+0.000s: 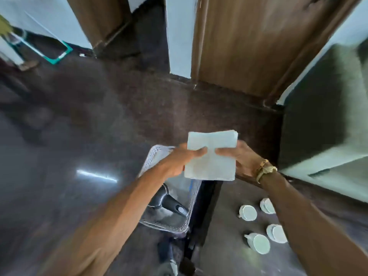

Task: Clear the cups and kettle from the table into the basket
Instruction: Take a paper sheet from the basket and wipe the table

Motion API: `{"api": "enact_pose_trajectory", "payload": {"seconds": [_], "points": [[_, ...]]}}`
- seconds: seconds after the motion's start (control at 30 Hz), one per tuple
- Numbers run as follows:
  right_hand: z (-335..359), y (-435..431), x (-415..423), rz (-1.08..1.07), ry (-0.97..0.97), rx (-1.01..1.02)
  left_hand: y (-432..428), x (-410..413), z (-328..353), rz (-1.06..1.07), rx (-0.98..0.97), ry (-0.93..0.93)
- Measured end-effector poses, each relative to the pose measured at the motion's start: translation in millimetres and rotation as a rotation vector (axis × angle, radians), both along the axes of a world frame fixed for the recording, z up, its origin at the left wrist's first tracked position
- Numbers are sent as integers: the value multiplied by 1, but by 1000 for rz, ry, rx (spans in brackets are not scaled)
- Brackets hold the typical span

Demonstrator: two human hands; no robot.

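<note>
Head view: left hand (179,162) and right hand (243,158) each pinch a white napkin stack (211,156), thumbs on top, above the basket (156,154) holding the kettle (171,203).

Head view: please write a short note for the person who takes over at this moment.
Left hand and right hand both pinch a white paper stack, held in the air.
Kettle is in the basket: done.
Four cups are on the table, no hand on them: left to move.
Probably free the hands of the stack first.
</note>
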State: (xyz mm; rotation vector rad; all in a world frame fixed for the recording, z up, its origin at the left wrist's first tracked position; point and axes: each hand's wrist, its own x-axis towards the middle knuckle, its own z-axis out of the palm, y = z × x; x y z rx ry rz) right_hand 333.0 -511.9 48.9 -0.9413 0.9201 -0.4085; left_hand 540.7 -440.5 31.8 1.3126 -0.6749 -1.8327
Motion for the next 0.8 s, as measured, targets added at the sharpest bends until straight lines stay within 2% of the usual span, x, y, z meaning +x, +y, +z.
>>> {"api": "enact_pose_trajectory", "payload": {"seconds": [0.1, 0.23, 0.33, 0.43, 0.53, 0.7, 0.8], "points": [[34, 24, -22, -116, -28, -41, 15, -45, 31, 171, -46, -125], [71, 52, -69, -165, -66, -11, 39, -83, 70, 300, -42, -66], [94, 75, -101, -156, -8, -123, 58, -107, 95, 275, -96, -96], [114, 98, -123, -168, 43, -200, 77, -134, 114, 292, -195, -281], [129, 117, -138, -229, 74, -264, 91, -157, 133, 281, -271, -379], [150, 148, -164, -327, -89, -227, 106, -181, 165, 264, -313, -300], [168, 167, -178, -378, -73, -285, 113, -192, 181, 206, -382, -284]]}}
